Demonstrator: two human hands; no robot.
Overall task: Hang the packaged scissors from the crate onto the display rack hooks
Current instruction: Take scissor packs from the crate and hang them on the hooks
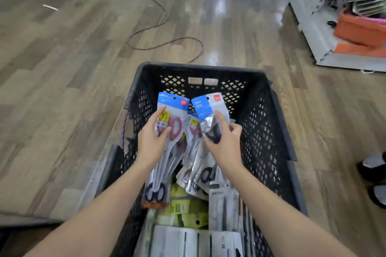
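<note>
A black mesh crate (pixel 265 123) stands on the floor below me, filled with packaged scissors. My left hand (pixel 153 144) grips a stack of packs (pixel 173 103) with blue header cards, red-handled scissors on top and a black-handled pair lower down. My right hand (pixel 224 142) holds another blue-headed pack (pixel 205 105) with black-handled scissors, fingers curled round its middle. Both are lifted above the crate's contents. More packs (pixel 200 179) lie loose in the crate. The display rack (pixel 313 16) stands at the far right, and its hooks are hard to make out.
A purple cable (pixel 165 41) snakes across the wooden floor beyond the crate. Orange boxes (pixel 359 29) sit on the rack's lower shelves. Someone's shoes (pixel 373 169) stand at the right edge. Yellow-green and grey packages (pixel 188 210) fill the crate's near end.
</note>
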